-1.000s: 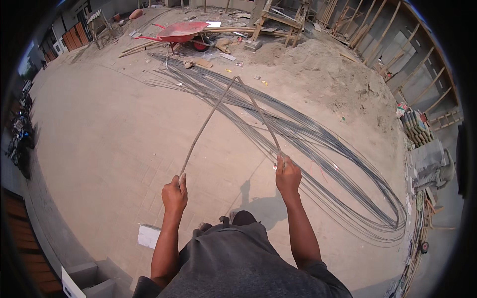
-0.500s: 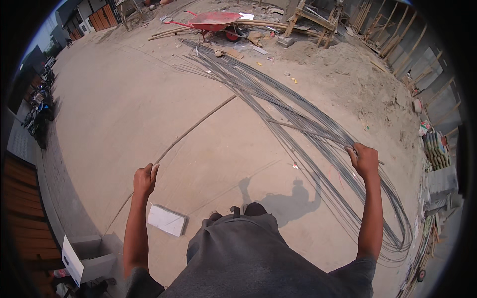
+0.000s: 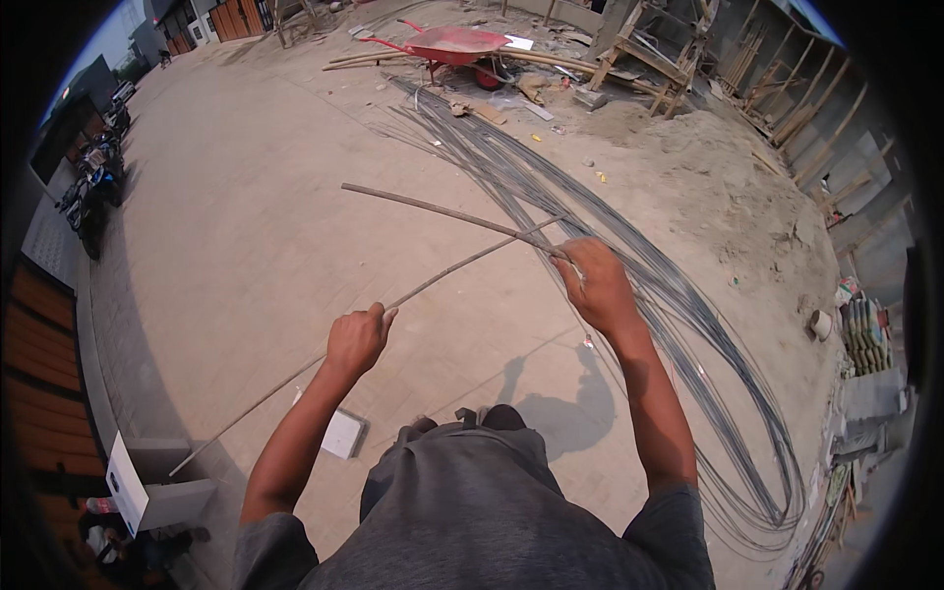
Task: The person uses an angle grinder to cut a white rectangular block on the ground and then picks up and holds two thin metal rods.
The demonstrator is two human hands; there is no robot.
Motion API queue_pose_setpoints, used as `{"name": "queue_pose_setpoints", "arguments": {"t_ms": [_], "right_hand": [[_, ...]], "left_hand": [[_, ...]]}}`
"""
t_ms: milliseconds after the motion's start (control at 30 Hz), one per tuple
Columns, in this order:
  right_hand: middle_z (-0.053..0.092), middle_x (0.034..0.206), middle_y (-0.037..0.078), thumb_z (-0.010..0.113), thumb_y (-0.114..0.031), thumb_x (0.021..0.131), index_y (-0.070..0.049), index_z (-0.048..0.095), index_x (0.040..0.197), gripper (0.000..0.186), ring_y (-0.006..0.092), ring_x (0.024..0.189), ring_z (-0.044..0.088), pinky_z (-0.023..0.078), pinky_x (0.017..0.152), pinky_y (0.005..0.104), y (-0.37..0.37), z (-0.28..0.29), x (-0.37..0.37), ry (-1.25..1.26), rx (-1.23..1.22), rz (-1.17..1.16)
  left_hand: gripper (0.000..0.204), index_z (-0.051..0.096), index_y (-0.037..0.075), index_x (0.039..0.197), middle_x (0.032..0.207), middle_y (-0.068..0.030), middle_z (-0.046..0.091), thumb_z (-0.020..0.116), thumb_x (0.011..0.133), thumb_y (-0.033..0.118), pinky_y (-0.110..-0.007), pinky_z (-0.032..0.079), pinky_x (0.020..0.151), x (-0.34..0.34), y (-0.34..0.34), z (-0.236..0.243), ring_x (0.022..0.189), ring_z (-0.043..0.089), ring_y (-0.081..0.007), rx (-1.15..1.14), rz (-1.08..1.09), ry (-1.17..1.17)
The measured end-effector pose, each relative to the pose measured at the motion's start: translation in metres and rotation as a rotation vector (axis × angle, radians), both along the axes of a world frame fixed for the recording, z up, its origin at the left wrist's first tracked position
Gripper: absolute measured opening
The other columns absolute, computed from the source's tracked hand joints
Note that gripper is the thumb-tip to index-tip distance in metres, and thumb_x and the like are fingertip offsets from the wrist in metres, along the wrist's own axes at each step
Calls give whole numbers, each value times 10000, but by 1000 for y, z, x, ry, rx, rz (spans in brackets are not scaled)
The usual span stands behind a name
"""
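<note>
My left hand (image 3: 360, 340) is closed around a long thin metal rod (image 3: 460, 264), which slants from the lower left up toward the middle. A shorter, straight metal rod (image 3: 425, 206) is gripped in my right hand (image 3: 596, 283), its free end pointing left. The two rods cross just left of my right hand; whether they touch there, I cannot tell. Beyond and right of my right hand lies a long bundle of grey metal rods (image 3: 726, 339) on the ground, bent into a loop at its near end.
A pale block (image 3: 342, 434) lies below my left forearm, and an opened white box (image 3: 130, 489) stands at lower left. At the back are a red wheelbarrow (image 3: 457, 45) and a wooden trestle (image 3: 651, 57). A sand heap (image 3: 708, 162) lies right; parked motorbikes (image 3: 95, 192) stand left.
My right hand has moved left and inward from over the bundle, swinging the shorter rod across the long one. My left hand has shifted right with the long rod.
</note>
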State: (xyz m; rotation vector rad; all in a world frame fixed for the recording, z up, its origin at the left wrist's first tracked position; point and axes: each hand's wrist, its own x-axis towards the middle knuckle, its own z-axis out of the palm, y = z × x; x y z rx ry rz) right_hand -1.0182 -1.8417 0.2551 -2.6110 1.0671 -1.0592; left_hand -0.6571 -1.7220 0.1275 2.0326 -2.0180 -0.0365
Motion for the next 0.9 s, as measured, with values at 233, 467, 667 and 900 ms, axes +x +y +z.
{"name": "queue_pose_setpoints", "arguments": {"t_ms": [233,467,667,900], "right_hand": [[699,943,162,657,-229,975,-49,700,982,186,377,973,642,514,853,493,-19,-46,37,175,46,38],[684,882,158,626,-296,992,-51,654,917,257,399,894,644,495,780,512,-18,-46,43,348,130,166],[687,890,156,601,-358,1014,-59,641,915,317,399,882,657,490,749,521,-4,-44,42,469,217,135],[700,900,140,578,-425,1027,-73,630,975,360,395,880,671,493,749,524,-1,-51,33,562,304,141]], "left_hand": [[440,578,41,816,619,-215,628,567,1048,414,-552,487,555,-11,16,15,609,637,-446,29,-60,45],[491,621,67,803,610,-189,626,565,1033,496,-542,472,551,3,30,17,606,636,-428,62,-9,46],[551,635,69,767,616,-181,632,565,1014,556,-542,469,564,12,32,16,630,651,-414,88,7,35],[581,656,72,768,626,-158,651,575,992,602,-526,493,595,13,28,15,643,662,-398,105,7,9]]}}
